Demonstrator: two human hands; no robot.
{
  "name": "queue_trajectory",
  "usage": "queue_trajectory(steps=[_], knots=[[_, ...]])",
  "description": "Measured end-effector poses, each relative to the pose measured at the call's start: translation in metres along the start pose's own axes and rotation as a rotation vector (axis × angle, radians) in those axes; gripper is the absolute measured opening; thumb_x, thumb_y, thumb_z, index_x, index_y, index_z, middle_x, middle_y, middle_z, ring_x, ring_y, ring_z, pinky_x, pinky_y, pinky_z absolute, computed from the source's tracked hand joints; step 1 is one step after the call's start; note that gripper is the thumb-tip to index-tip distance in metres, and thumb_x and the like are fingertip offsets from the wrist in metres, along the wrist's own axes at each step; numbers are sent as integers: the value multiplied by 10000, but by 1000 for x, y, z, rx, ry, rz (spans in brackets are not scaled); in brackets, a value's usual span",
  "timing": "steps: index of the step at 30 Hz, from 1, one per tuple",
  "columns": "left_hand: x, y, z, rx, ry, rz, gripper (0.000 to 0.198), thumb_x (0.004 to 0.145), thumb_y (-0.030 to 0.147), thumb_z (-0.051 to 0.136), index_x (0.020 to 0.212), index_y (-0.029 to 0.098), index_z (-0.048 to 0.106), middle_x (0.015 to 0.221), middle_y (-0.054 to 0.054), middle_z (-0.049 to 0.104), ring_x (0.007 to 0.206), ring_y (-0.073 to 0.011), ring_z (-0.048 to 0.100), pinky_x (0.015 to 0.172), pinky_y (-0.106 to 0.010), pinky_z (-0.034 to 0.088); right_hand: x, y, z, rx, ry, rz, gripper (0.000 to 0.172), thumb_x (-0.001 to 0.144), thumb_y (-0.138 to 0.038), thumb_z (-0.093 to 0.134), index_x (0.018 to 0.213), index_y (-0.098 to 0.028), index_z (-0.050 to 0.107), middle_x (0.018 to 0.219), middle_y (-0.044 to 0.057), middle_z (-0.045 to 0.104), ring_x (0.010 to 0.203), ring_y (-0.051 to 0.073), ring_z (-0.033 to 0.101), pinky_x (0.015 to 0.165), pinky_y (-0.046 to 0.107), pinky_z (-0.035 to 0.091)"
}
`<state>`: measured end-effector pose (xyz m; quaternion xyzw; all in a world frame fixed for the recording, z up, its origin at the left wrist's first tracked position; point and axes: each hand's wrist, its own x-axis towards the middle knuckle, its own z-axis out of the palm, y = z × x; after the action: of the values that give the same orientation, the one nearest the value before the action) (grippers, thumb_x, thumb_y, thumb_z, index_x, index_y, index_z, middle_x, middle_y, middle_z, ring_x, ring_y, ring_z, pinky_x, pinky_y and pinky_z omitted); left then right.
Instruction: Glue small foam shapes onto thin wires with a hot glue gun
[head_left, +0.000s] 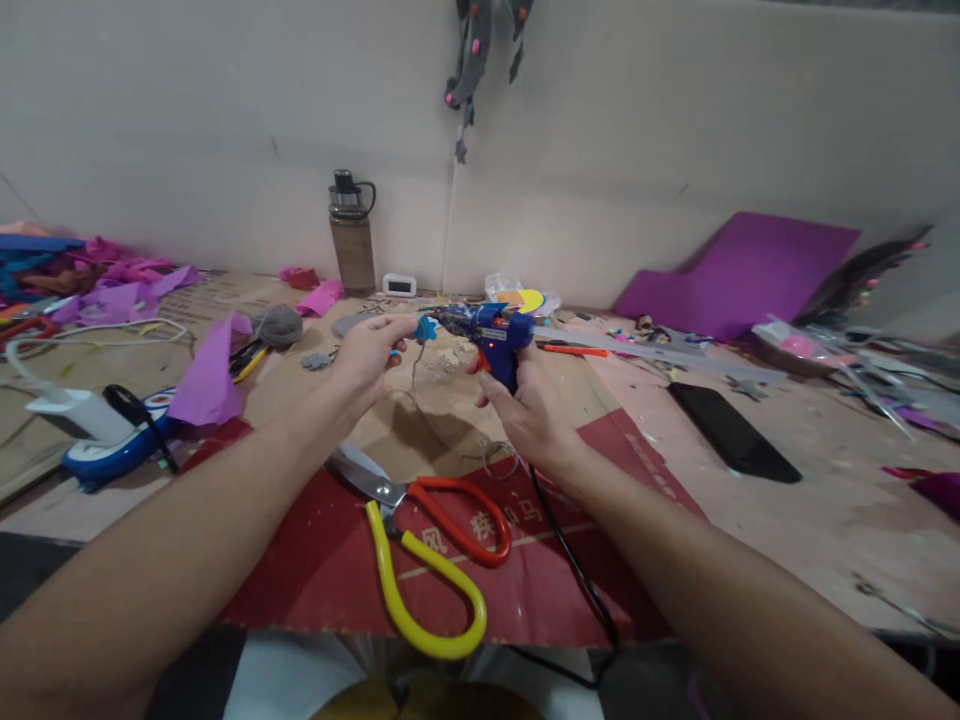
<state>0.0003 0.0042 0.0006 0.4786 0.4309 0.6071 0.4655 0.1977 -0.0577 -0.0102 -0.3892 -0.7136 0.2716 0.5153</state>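
My right hand [521, 395] is wrapped round the handle of a blue hot glue gun [499, 338], whose nozzle points left. A small bright blue piece [427, 328], perhaps felt, is pinched in the fingers of my left hand [375, 352], right at the nozzle's tip. Grey yarn [415, 375] hangs below that piece. Under my hands lie large scissors [397, 500] with one red and one yellow handle, on a red and brown cardboard sheet [300, 560]. The glue gun's black cord [570, 560] runs down over the cardboard's front edge.
A water bottle [352, 240] and a small white clock [399, 286] stand by the wall. At right lie a black phone [733, 432] and a purple sheet [742, 275]. A grey yarn ball [277, 326], purple scraps [214, 370] and a white plug [81, 415] are at left.
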Motion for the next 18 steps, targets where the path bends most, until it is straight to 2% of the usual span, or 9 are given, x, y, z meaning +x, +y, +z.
queue_trajectory(steps=[7,18], knots=[[-2,0,1,-9,-9,-3,154,636,288,767,691,176,676,710,-9,629,596,-89,482,497,-209,315,-1,7,0,-68,-29,21,233,869,-213,503,1101,-223,480,1001,53,622,804,175,583,732,346,520],[-3,0,4,3,32,8,152,630,287,767,684,184,670,698,-20,645,658,-134,562,600,-256,407,-2,6,3,-105,-4,5,205,844,-180,500,1045,-220,493,938,56,606,803,204,583,753,395,527]])
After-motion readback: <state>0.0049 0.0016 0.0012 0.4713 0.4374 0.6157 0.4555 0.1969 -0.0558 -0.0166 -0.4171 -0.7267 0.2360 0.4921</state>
